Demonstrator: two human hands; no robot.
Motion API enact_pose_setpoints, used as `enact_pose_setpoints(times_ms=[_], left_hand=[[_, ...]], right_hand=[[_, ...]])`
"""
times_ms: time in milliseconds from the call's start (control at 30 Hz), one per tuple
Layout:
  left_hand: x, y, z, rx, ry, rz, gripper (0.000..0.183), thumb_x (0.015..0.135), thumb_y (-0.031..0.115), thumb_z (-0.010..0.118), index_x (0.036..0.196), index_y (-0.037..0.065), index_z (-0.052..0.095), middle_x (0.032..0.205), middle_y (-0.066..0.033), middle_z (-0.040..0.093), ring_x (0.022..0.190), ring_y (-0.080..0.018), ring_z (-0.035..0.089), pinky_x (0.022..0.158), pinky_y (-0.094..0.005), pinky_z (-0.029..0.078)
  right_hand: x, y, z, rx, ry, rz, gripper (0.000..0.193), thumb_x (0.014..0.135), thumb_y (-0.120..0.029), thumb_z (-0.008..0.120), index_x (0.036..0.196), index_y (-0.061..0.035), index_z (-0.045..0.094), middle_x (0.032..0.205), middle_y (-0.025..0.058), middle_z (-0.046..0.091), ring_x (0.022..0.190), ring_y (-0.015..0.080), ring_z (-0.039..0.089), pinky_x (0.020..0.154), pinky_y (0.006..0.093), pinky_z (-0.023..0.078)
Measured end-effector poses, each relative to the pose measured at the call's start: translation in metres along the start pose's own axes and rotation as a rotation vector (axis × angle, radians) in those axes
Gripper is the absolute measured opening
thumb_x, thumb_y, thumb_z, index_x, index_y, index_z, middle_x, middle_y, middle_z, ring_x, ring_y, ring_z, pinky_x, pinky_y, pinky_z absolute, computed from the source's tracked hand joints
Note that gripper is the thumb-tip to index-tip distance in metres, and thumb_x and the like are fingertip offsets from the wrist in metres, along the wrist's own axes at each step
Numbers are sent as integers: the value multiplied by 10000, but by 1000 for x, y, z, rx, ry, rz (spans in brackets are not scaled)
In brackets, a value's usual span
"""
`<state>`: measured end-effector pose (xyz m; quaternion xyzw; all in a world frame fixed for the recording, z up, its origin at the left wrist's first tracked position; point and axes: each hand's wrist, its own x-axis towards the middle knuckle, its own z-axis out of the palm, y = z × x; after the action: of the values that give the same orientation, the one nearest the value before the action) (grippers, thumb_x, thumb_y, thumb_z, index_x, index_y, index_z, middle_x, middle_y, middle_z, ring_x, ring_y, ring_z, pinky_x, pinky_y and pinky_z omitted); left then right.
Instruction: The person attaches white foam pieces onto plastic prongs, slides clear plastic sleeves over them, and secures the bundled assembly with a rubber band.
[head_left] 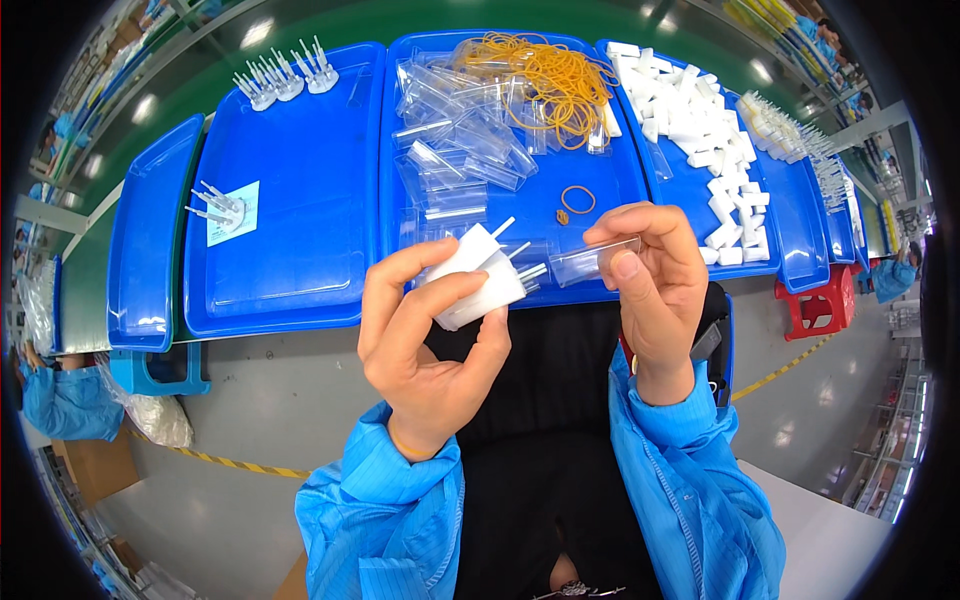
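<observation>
Head view, looking down on two bare hands around the centre of the frame. Grasped between thumb and spread fingers of the left hand [425,345], just left of centre: a tilted bunch of smooth white rectangular blocks [490,292], with thin pale rods [504,226] jutting toward the upper right; partly covered by the fingers, so impossible to count. Pinched between thumb and fingers of the right hand [660,285], right of centre: a clear, thin-walled rectangular plastic sleeve [580,266], pointing left toward the rod ends, very near them; cannot tell whether touching.

Around the wrists, bright blue striped cuffs [400,460], widening toward the lower edge.

Beyond the hands, at upper centre, in a shallow blue plastic tray [618,172]: a heap of similar clear sleeves [470,140], a tangle of orange-yellow rubber bands [560,80] and, lower down, one loose brownish rubber ring [578,187]. At upper right, in another blue tray [688,205], many small white blocks [730,150]. At upper left, in a broad blue tray [290,250], three clusters of white spikes [288,82] near the far edge and a single cluster [222,208] on a pale green paper square [236,233]. Farther out, a red plastic stool [825,308] at right and a blue plastic stool [165,372] at left.
</observation>
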<state>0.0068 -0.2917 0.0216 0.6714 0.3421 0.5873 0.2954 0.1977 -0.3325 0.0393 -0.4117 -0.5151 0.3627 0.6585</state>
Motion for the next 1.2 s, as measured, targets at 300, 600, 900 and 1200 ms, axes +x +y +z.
enact_pose_setpoints(times_ms=[300, 600, 900, 1200], left_hand=[[-2, 1, 0, -13, -5, -26, 289, 652, -16, 769, 934, 19, 717, 1115, -151, 609, 959, -255, 643, 775, -329, 531], [-4, 0, 0, -45, 2, -23, 308, 658, -43, 784, 955, 9, 722, 1108, -151, 612, 950, -253, 648, 758, -320, 546], [4, 7, -3, 90, -136, 59, 305, 711, -50, 773, 1005, 21, 733, 1070, -144, 613, 856, -222, 662, 655, -284, 557], [3, 8, -6, 76, -177, 70, 303, 726, -69, 755, 1009, 38, 734, 1079, -134, 604, 725, -159, 643, 527, -251, 506]], right_hand=[[-1, -2, 8, 64, -37, -14, 206, 902, 9, 622, 1089, 45, 543, 1034, 140, 630, 984, 151, 600, 862, 280, 474], [-2, -1, 9, 27, -77, 8, 198, 898, 5, 631, 1077, 35, 551, 1036, 144, 629, 904, 144, 623, 781, 250, 503], [-3, 4, 10, 61, -42, -8, 190, 902, 18, 624, 1071, 43, 542, 1048, 163, 615, 754, 121, 643, 622, 219, 550], [-4, 2, 12, 0, -15, -6, 192, 900, 34, 620, 1074, 50, 539, 1043, 159, 618, 761, 119, 641, 644, 224, 555]])
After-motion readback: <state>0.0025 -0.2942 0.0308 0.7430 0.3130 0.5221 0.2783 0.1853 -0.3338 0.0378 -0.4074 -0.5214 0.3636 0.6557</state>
